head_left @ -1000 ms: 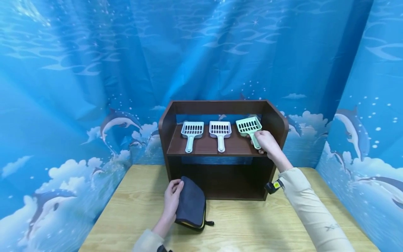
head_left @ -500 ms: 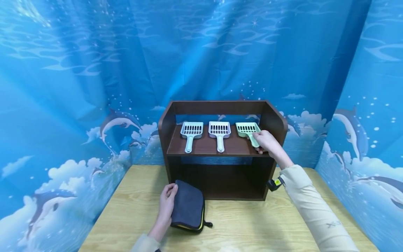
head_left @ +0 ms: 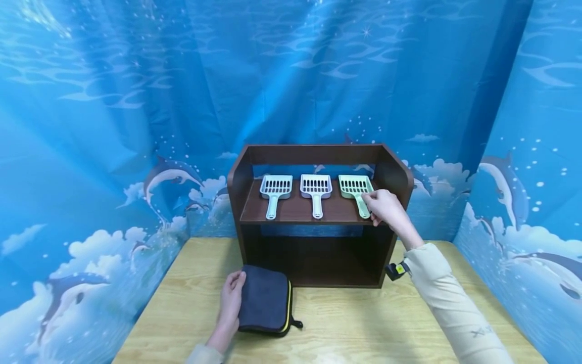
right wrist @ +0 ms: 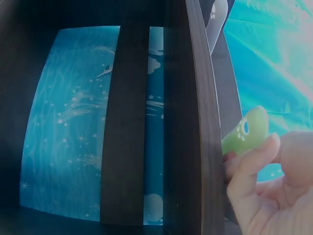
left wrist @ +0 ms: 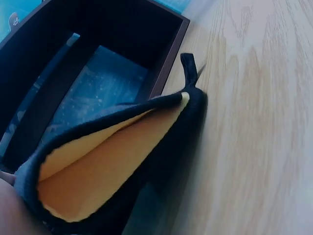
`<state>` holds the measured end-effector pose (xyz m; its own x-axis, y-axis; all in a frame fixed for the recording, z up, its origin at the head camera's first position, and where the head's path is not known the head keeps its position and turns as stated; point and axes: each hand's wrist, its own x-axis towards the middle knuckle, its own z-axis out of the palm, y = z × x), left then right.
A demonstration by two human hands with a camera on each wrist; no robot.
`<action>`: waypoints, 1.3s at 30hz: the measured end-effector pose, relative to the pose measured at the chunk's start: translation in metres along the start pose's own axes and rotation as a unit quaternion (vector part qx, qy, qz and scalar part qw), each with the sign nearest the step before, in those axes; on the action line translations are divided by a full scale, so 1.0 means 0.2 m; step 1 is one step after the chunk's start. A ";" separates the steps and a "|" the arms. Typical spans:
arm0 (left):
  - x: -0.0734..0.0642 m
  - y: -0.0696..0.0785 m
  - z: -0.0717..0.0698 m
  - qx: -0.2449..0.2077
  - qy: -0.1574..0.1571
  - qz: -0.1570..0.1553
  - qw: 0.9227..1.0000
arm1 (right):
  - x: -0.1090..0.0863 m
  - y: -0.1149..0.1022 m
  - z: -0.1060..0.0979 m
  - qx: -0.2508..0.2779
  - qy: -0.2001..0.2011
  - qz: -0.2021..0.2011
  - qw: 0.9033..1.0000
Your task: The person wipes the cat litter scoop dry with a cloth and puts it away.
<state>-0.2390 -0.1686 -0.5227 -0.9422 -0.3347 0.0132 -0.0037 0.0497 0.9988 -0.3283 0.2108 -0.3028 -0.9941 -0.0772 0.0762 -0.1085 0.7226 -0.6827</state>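
Note:
A light-green litter scoop (head_left: 356, 187) lies on the upper shelf at the right, its handle toward the front. My right hand (head_left: 385, 206) pinches that handle; in the right wrist view the fingers of the hand (right wrist: 266, 183) are curled at the green handle (right wrist: 249, 132). A dark blue zip pouch (head_left: 264, 299) stands tilted on the table in front of the shelf. My left hand (head_left: 230, 303) grips its upper left edge. In the left wrist view the pouch (left wrist: 161, 156) gapes, showing a yellow lining; most of the hand is out of frame there.
A pale blue scoop (head_left: 276, 187) and a whitish-lilac scoop (head_left: 316, 187) lie left of the green one. The dark brown two-tier shelf (head_left: 313, 221) stands on the light wooden table (head_left: 336, 323). A blue dolphin-print curtain (head_left: 313, 76) hangs behind.
The green scoop has come down from a tilt to lie flat and straighter on the shelf, my right hand staying at its handle. My left hand has shifted left and slightly down with the pouch.

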 end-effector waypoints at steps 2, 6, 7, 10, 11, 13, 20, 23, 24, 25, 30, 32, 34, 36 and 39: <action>0.00 -0.01 -0.02 0.005 0.000 -0.005 1.000 | -0.02 0.00 0.00 -0.011 0.009 -0.007 1.000; 0.00 -0.03 -0.07 0.020 -0.004 -0.019 1.000 | -0.05 -0.01 0.01 -0.040 0.034 -0.019 0.998; 0.00 -0.04 -0.08 0.025 -0.006 -0.022 0.999 | -0.06 -0.01 0.02 -0.043 0.041 -0.021 0.998; 0.00 -0.05 -0.12 0.043 -0.006 -0.029 0.999 | -0.09 0.00 0.03 -0.045 0.067 -0.025 0.996; 0.00 -0.05 -0.14 0.050 -0.004 -0.029 0.998 | -0.10 0.00 0.03 -0.040 0.076 -0.026 0.996; 0.01 -0.06 -0.17 0.062 -0.004 -0.033 0.997 | -0.13 0.02 0.04 -0.025 0.093 -0.028 0.995; 0.03 -0.11 -0.25 0.088 -0.016 -0.046 0.995 | -0.24 0.07 0.10 0.005 0.134 -0.040 0.990; 0.03 -0.12 -0.28 0.095 -0.026 -0.050 0.994 | -0.29 0.11 0.13 0.031 0.148 -0.050 0.987; 0.03 -0.12 -0.28 0.097 -0.030 -0.052 0.993 | -0.30 0.12 0.14 0.042 0.150 -0.053 0.986; 0.03 -0.12 -0.29 0.097 -0.034 -0.056 0.993 | -0.32 0.13 0.15 0.054 0.152 -0.057 0.985; 0.02 -0.09 -0.30 0.102 -0.034 -0.049 0.993 | -0.40 0.19 0.21 0.097 0.163 -0.068 0.980; 0.02 -0.07 -0.30 0.114 -0.025 -0.028 0.993 | -0.42 0.22 0.25 0.109 0.170 -0.073 0.977; 0.01 -0.05 -0.29 0.136 -0.011 -0.001 0.991 | -0.44 0.26 0.28 0.120 0.177 -0.079 0.974; 0.00 -0.02 -0.27 0.166 0.004 0.032 0.986 | -0.45 0.28 0.32 0.126 0.184 -0.085 0.971; -0.02 0.01 -0.22 0.210 0.020 0.085 0.974 | -0.47 0.32 0.39 0.119 0.196 -0.093 0.969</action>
<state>-0.2196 -0.2091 -0.5182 -0.9278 -0.3236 0.1858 0.0058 0.4852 0.8744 -0.2411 0.2105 -0.4100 -0.8854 0.1099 0.4516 -0.3290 0.5382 -0.7760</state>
